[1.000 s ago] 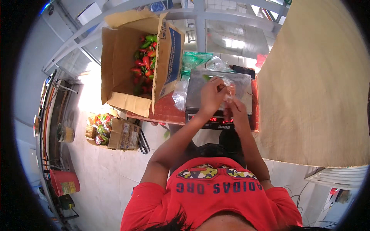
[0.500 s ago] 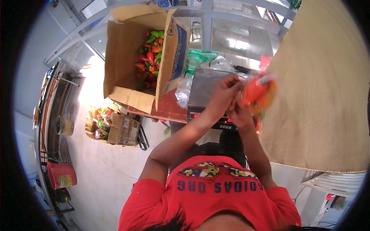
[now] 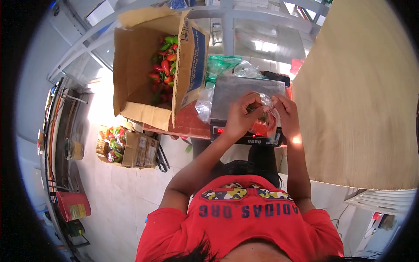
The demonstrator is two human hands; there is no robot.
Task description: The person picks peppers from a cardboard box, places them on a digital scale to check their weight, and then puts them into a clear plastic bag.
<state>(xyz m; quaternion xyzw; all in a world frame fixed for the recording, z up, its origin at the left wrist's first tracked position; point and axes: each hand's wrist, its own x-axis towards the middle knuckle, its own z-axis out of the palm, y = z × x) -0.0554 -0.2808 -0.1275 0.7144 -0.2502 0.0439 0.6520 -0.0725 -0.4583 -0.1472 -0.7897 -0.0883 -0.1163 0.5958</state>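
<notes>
My left hand (image 3: pixel 242 114) and my right hand (image 3: pixel 288 117) are both closed, pinching the gathered top of a clear plastic bag of red peppers (image 3: pixel 267 124). The bag hangs between my hands over the front of a digital scale (image 3: pixel 229 94), partly covering its lit red display. What the fingertips do at the bag's neck is partly hidden. To the left, a tall open cardboard box (image 3: pixel 144 115) holds loose red and green peppers (image 3: pixel 165 65).
Green and clear plastic bags (image 3: pixel 222 64) lie behind the scale on the red-brown table (image 3: pixel 192 124), near a dark object (image 3: pixel 276 77). A large cardboard sheet (image 3: pixel 353 109) rises at right. On the floor at left stands a smaller carton (image 3: pixel 140 150) with bagged peppers.
The bag of peppers has swung from the right of the scale down in front of it. My hands have moved apart side by side, with the right hand now to its right.
</notes>
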